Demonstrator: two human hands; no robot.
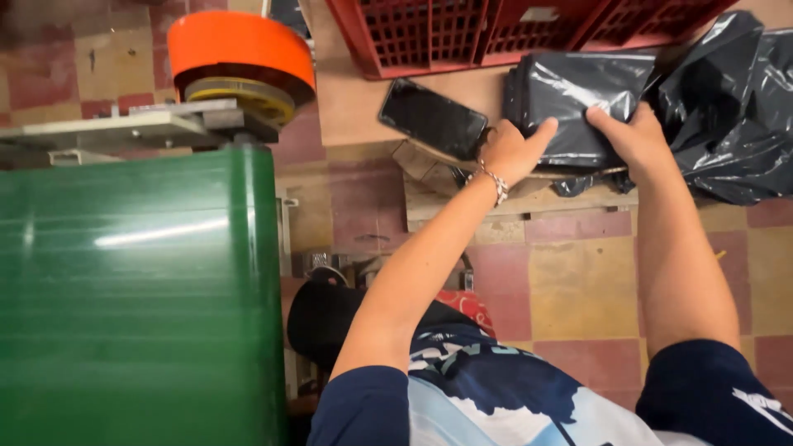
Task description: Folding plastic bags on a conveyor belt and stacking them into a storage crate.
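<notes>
A stack of folded black plastic bags [570,95] lies on a wooden table [363,99] in front of me. My left hand [510,150], with a bead bracelet on the wrist, presses on the stack's near left edge. My right hand [629,132] grips the stack's near right corner. Both arms reach forward from dark blue sleeves.
A dark phone [433,118] lies on the table left of the stack. A red plastic crate [496,29] stands behind it, and loose black plastic [735,116] is bunched at the right. A green conveyor belt [132,297] with an orange roller [239,49] fills the left. The floor [578,281] is red and yellow tile.
</notes>
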